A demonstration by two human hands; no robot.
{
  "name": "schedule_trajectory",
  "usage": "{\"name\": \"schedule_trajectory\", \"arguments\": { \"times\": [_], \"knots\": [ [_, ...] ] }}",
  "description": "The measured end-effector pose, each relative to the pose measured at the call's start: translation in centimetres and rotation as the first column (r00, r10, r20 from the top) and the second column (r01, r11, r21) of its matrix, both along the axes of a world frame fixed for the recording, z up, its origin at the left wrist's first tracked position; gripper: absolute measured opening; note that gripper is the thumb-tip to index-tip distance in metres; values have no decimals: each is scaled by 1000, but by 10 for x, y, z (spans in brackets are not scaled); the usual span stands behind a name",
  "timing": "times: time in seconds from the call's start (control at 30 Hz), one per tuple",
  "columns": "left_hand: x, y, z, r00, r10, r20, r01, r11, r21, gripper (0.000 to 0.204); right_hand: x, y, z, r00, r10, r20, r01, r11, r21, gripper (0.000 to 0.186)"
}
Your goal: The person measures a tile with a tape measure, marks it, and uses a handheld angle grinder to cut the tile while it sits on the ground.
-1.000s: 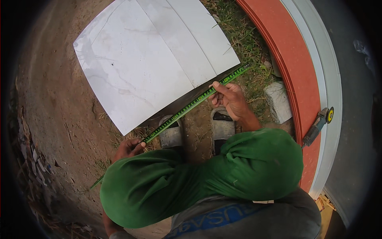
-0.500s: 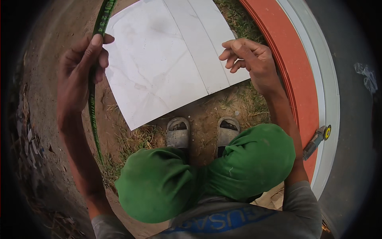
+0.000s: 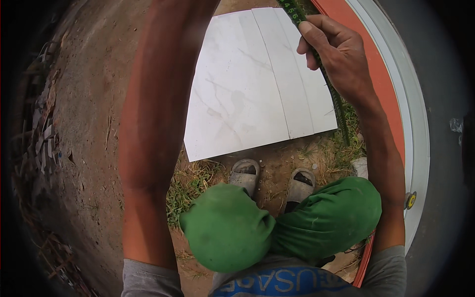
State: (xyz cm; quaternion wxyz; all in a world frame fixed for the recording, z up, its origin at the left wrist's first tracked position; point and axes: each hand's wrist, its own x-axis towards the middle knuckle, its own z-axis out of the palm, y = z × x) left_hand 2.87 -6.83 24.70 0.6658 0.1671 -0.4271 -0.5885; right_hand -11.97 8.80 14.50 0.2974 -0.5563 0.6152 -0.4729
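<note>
A: And the tape measure [image 3: 292,12] has changed sides! Half a second ago the left hand had it up at ten o'clock; now it's with the right hand [image 3: 341,55], between one and two o'clock

B: How's the grip?

A: Thumb pressed to the curled fingers, tape pinched between them, where a moment ago those fingers were half curled around nothing! It leaves the top edge at one o'clock and trails along the right side of the white sheet [image 3: 242,84] to three

B: And the left?

A: The left arm [image 3: 156,119] stretches from seven o'clock up past eleven, hand out of view, so I can't tell about its fingers

B: Anything else?

A: The sheet, at twelve o'clock, shows further right, and so do the sandals [image 3: 242,184] below it
</note>
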Motion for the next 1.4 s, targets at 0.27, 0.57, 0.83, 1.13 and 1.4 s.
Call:
{"name": "schedule_trajectory", "arguments": {
  "times": [0.27,0.57,0.83,1.13,1.4],
  "knots": [
    [172,-21,-156,986,-11,167,-50,932,358,41,-83,95,-49,997,32,-68,6,864,503,27],
    [166,168,-281,957,-288,38,125,525,842,41,-3,30,-76,909,399,-123,-169,620,766,36],
    [224,216,-307,532,-831,164,433,433,791,51,8,36,-106,862,498,-99,-208,525,826,43],
    [406,307,-285,541,-824,169,55,235,970,54,-27,60,-59,878,421,-228,-94,619,780,47],
    [452,477,-257,627,-767,-135,-128,-273,954,71,-34,33,-66,832,489,-261,-124,623,772,51]
  ]
}}
